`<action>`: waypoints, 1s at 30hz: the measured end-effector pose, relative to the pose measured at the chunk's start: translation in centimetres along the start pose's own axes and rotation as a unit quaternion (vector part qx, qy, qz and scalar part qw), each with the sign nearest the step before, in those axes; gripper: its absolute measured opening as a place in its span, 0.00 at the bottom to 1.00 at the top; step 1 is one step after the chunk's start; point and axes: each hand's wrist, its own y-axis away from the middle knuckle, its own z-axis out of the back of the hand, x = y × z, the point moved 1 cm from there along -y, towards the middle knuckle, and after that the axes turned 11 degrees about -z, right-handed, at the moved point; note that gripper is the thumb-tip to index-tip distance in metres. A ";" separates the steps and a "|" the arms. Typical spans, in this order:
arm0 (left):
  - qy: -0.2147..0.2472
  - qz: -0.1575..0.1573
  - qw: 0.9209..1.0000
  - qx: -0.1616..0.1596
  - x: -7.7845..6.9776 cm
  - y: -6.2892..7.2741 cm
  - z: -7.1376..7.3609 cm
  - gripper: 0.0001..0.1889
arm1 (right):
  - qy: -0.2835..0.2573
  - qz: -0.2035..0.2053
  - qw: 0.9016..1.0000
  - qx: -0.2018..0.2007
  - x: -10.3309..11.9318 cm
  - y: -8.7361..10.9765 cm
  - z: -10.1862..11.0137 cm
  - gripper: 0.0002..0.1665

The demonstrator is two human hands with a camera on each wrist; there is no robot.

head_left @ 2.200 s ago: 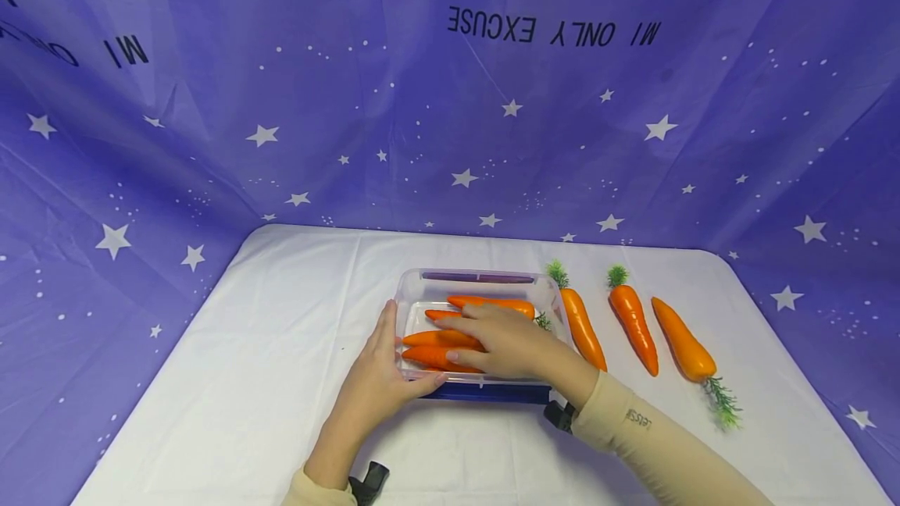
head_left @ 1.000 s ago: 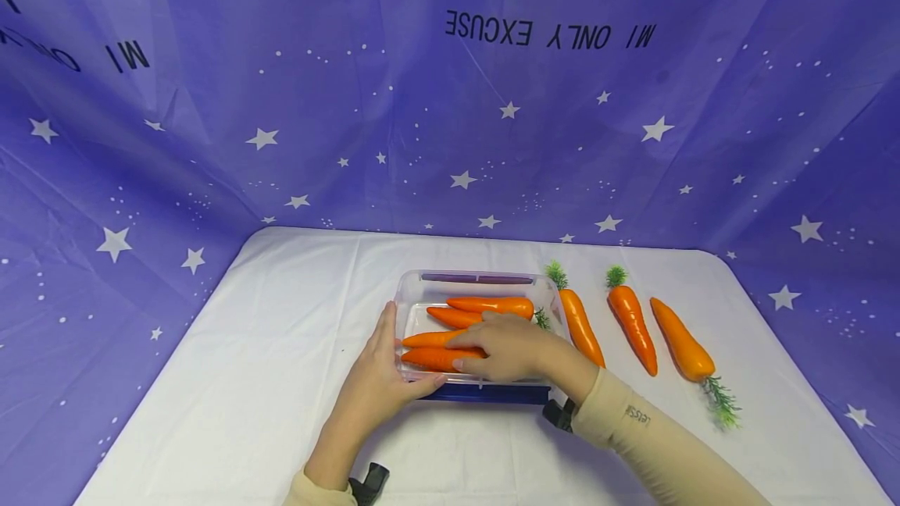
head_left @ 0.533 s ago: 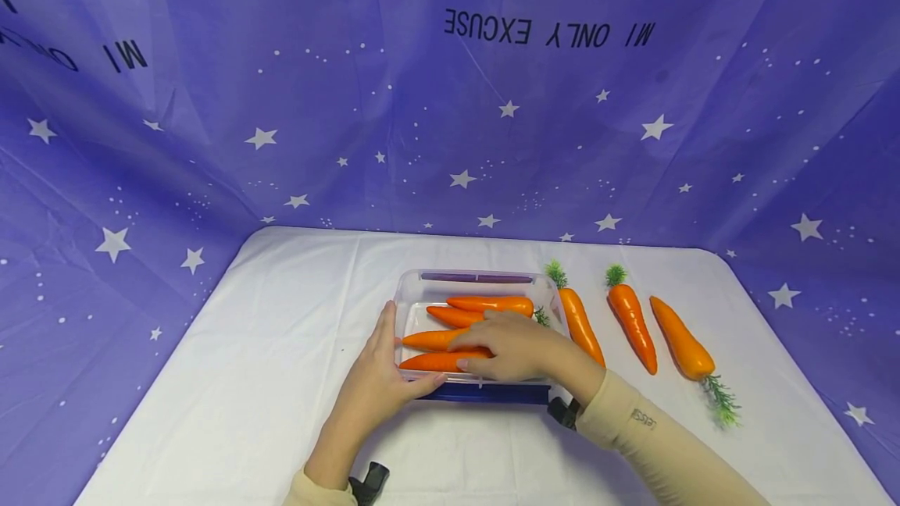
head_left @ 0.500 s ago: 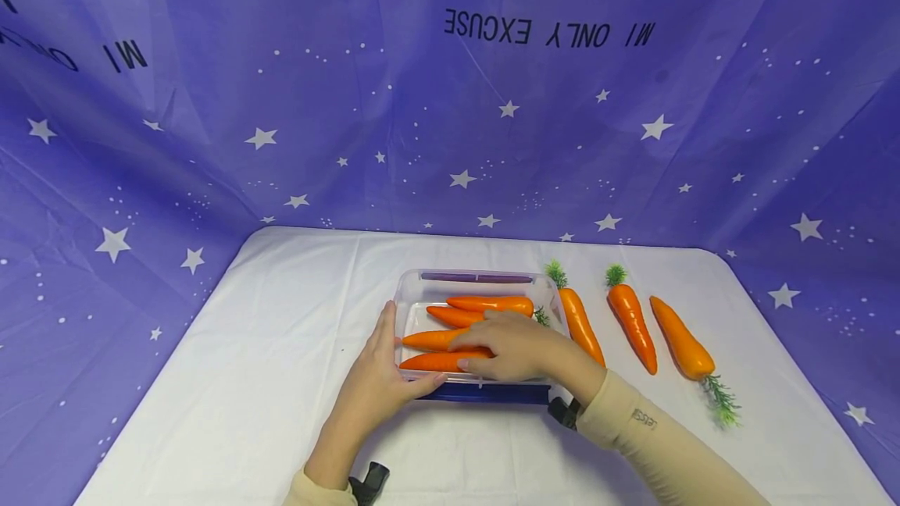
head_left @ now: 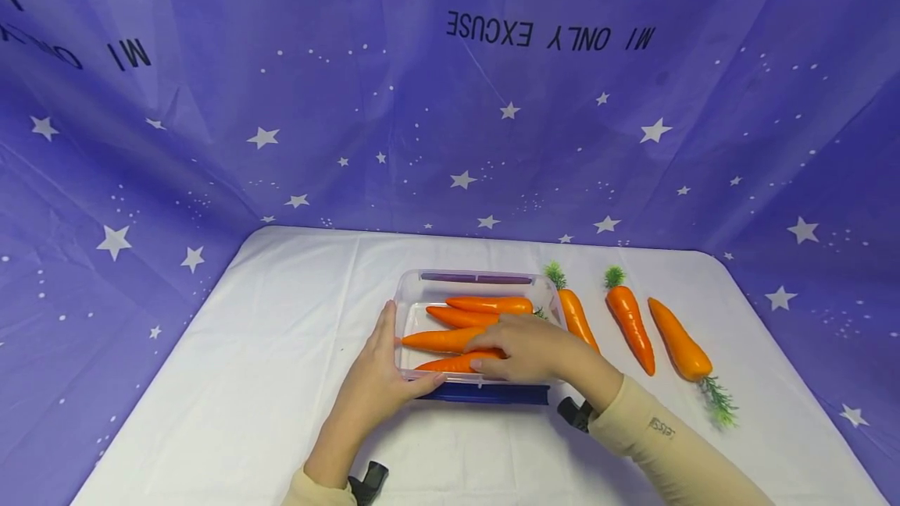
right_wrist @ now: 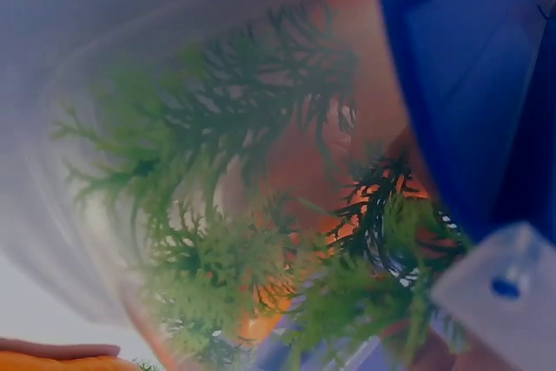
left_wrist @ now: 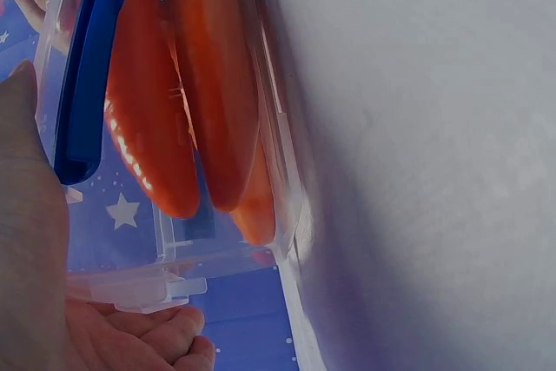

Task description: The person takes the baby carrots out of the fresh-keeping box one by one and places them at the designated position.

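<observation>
The right hand (head_left: 520,346) is down inside a clear plastic tub (head_left: 457,288) with four walls and an open top, its thumb and fingers bent close around a long, shiny orange carrot with a pointy tip (head_left: 450,365). This carrot lies near the front wall, tip to the left, and the hand hides its fat end. The left hand (head_left: 380,377) holds the tub's left front corner, thumb at the front rim, above a blue plastic flap (head_left: 492,393). At least three more orange carrots (head_left: 436,342) lie in the tub, and three loose carrots (head_left: 630,326) lie to its right on the white cloth (head_left: 246,350). The carrots look like toys, so they are likely light and hard, and the shiny skin may be slippery. The fat middle seems the best place to pinch. The feathery green tops (right_wrist: 200,267) look thin and bendy, so pulling there could hurt them. The tub is probably light too and could slide, so its corner is a good place to hold.
</observation>
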 end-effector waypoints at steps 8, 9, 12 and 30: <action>0.004 0.007 1.000 0.003 0.1 0.1 0.0 0.72 | -0.020 -0.005 1.000 0.013 -0.6 0.2 -0.1 0.22; 0.004 0.009 1.000 0.004 0.1 0.1 0.0 0.72 | -0.021 -0.006 1.000 0.014 -0.8 0.2 -0.2 0.23; 0.007 0.012 1.000 0.007 0.1 0.0 0.1 0.72 | -0.033 -0.003 0.999 0.014 -1.3 0.3 -0.3 0.25; 0.009 0.019 1.000 0.009 -0.1 0.0 0.1 0.72 | -0.092 0.019 0.996 0.006 -2.2 0.3 -0.5 0.07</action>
